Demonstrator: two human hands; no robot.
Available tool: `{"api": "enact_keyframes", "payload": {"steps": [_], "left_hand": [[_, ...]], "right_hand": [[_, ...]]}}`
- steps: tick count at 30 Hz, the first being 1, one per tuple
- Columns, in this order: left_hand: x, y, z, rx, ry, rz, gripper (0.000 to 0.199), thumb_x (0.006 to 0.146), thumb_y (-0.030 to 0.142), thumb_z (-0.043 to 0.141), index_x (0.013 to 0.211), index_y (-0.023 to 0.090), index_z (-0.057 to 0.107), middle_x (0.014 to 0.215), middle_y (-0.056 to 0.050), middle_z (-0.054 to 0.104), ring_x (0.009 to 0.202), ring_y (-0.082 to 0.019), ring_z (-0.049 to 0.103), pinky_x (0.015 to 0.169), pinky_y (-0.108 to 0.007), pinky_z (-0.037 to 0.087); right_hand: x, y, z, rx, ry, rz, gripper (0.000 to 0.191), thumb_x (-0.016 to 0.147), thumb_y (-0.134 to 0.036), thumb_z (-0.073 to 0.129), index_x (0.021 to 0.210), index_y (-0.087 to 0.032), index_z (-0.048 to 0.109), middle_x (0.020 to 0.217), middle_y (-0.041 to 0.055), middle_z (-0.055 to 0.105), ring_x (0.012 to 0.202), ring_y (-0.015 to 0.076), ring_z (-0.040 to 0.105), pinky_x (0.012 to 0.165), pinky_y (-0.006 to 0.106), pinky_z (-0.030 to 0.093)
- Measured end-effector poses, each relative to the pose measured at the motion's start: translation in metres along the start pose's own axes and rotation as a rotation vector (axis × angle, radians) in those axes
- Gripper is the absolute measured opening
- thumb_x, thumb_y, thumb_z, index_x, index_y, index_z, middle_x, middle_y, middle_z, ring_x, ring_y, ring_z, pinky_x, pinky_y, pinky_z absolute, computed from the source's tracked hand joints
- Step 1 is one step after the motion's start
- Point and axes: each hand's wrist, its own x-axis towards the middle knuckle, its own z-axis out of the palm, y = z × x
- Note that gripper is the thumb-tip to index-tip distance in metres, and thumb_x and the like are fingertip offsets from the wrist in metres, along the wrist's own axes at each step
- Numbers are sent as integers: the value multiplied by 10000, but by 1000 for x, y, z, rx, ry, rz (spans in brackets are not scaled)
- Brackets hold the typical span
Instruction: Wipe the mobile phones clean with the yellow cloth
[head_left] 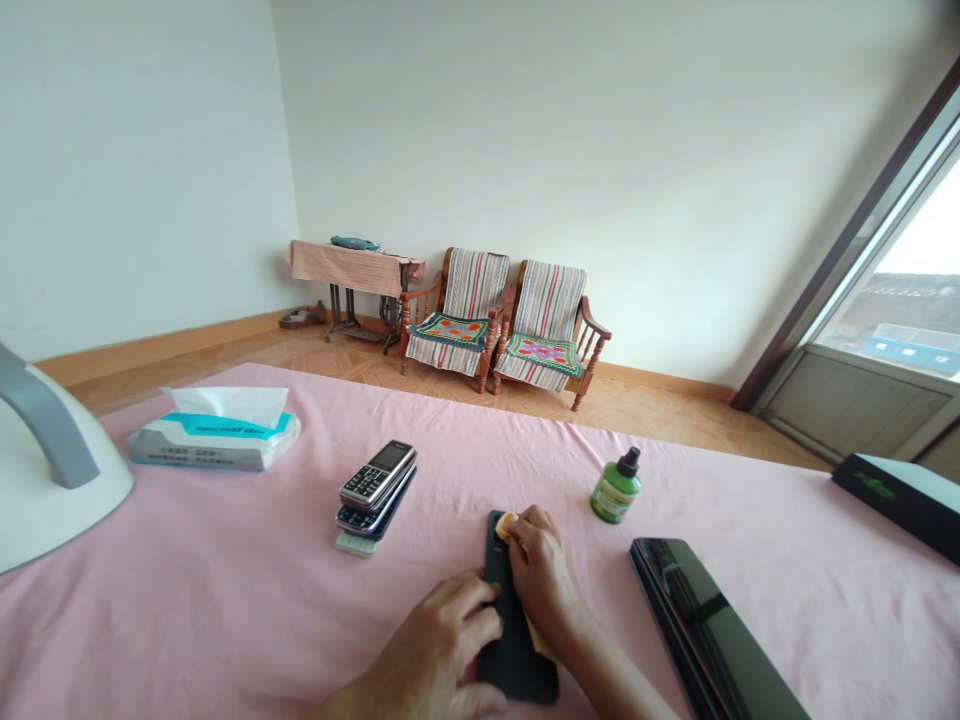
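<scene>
We see a dark smartphone (517, 652) lying back up on a pink cloth (247, 590). Our right hand (546, 575) has its grip closed on a yellowish wipe (507, 525), pressed at the camera end. Our left hand (450, 640) rests curled at the near left edge; whether its grip clasps the smartphone, we cannot tell. Work at that end looks underway; how much is done or left, there or on the stacked keypad phones (379, 480) beyond, we cannot judge. A green bottle (615, 490) stands to the right
</scene>
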Motion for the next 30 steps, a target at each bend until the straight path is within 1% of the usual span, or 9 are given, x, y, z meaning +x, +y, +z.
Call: {"api": "enact_keyframes", "payload": {"steps": [4,7,10,13,18,21,28,30], "left_hand": [[-1,2,-2,4,-16,-27,431,675,319,831,1054,230,649,1278,-50,553,1221,-272,466,1045,-369,381],[-2,1,-1,7,-11,-27,419,696,334,814,1066,230,647,1293,-57,549,1240,-280,450,1052,-391,373],[-2,-3,3,7,5,-12,440,676,330,831,1060,217,650,1276,-62,561,1229,-275,461,1046,-377,378],[-2,-6,5,10,27,-2,468,649,323,851,1061,234,647,1271,-57,563,1219,-277,473,1037,-388,387],[-3,-4,5,-2,44,0,434,687,334,826,1070,246,641,1283,-51,559,1238,-279,460,1045,-409,378],[-3,-3,4,-11,44,-4,431,680,330,830,1060,242,645,1267,-51,567,1218,-278,479,1036,-402,391],[-2,-4,6,-8,43,-6,452,651,304,852,1045,225,645,1263,-55,562,1221,-276,471,1041,-387,394],[-2,-4,5,-14,42,-1,443,663,307,844,1050,228,644,1262,-53,563,1220,-275,471,1042,-390,392]], "right_hand": [[12,3,6,3,14,-2,296,800,7,444,691,-193,633,754,41,547,751,180,522,669,266,401],[18,1,6,23,12,-33,316,831,-2,435,721,-195,659,772,45,549,766,181,517,683,270,407],[15,-4,3,55,-23,-94,333,860,-19,433,775,-215,688,793,43,571,777,176,518,680,263,415],[12,-5,1,81,-51,-131,321,873,-41,444,799,-223,699,810,43,587,791,172,522,676,259,420],[15,-1,6,92,-9,-101,321,875,-48,413,796,-189,690,787,50,562,774,176,510,690,278,421],[13,-2,7,105,-13,-107,317,850,-25,415,772,-186,677,780,47,563,769,172,517,690,271,426],[4,-10,-1,117,-40,-117,300,815,3,423,759,-193,643,802,38,572,792,170,532,718,263,436],[1,-9,-4,116,-41,-110,291,794,12,435,767,-198,634,805,33,575,801,172,534,725,263,437]]}}
